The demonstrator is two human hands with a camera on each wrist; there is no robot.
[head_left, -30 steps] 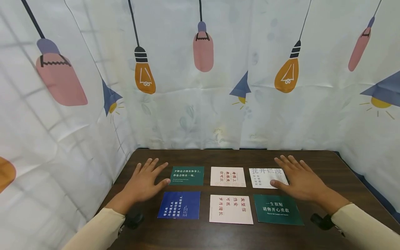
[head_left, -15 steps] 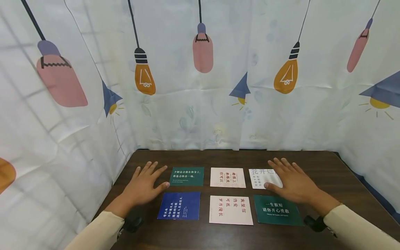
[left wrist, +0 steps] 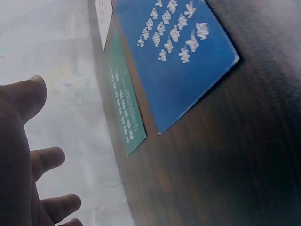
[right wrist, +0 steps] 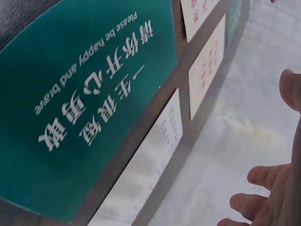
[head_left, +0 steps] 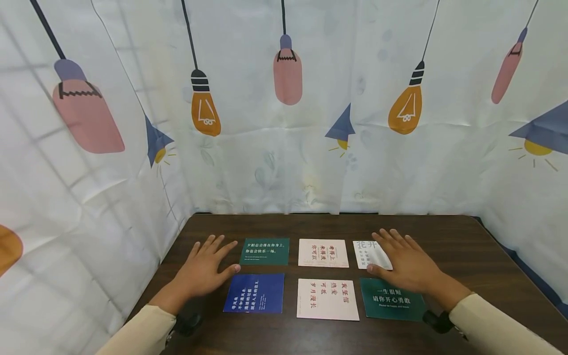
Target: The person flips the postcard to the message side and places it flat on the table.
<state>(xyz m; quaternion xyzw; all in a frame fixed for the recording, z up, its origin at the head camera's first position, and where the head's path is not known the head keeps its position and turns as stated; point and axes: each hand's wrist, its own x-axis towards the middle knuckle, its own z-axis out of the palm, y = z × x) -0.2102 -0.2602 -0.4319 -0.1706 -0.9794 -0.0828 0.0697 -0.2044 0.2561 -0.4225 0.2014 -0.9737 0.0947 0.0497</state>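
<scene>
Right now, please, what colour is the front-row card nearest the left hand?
The card is blue, with white lettering; the head view shows it best.

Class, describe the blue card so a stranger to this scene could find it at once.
On the dark brown table lie six cards in two rows of three. At the nearer row's left end, in front of a green card and beside a pale pink card, lies the blue card, the only blue one.

White curtain [head_left: 248, 167] behind brown table [head_left: 328, 337]
</scene>
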